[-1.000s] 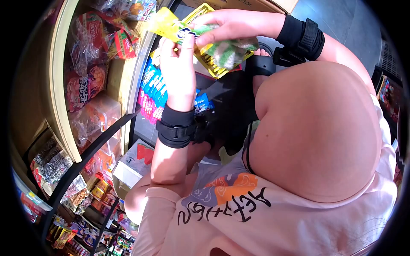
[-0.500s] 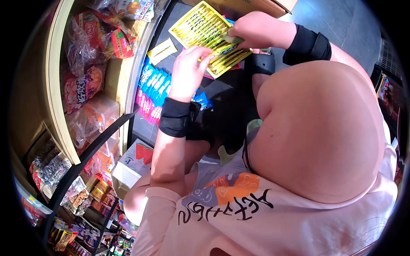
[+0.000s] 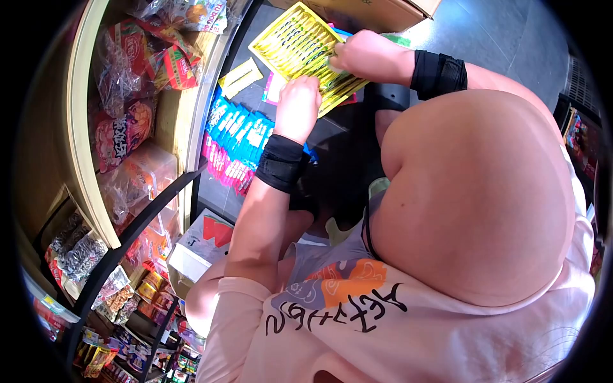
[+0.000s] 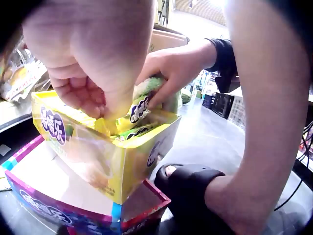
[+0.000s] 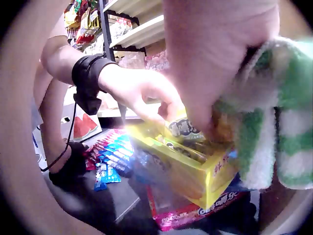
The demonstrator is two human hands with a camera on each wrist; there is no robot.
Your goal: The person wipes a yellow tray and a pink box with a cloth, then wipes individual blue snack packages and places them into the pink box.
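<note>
A yellow box (image 3: 258, 48) full of yellow packets (image 3: 297, 41) stands on top of a pink and blue box (image 4: 58, 210). My left hand (image 3: 299, 108) is at the box's near side, its fingertips pinching a yellow packet among the others (image 4: 110, 126). Across from it, my right hand (image 3: 373, 59) grips a green and white striped cloth (image 5: 257, 142), which hangs beside the box in the right wrist view. The right fingertips touch a packet (image 4: 139, 108) at the box's top; how firmly they hold it is hidden.
Blue packets (image 3: 246, 137) and pink packets (image 3: 223, 167) lie in rows on the dark floor. A flat yellow piece (image 3: 240, 78) is left of the box. Shelves with bagged snacks (image 3: 124, 134) line the left; a cardboard box (image 3: 383, 9) stands behind. A sandalled foot (image 4: 190, 181) is close by.
Both hands have come down from above the box, where they held a yellow packet and the cloth, to the packets inside. Since the middle frame the left hand has shifted slightly right.
</note>
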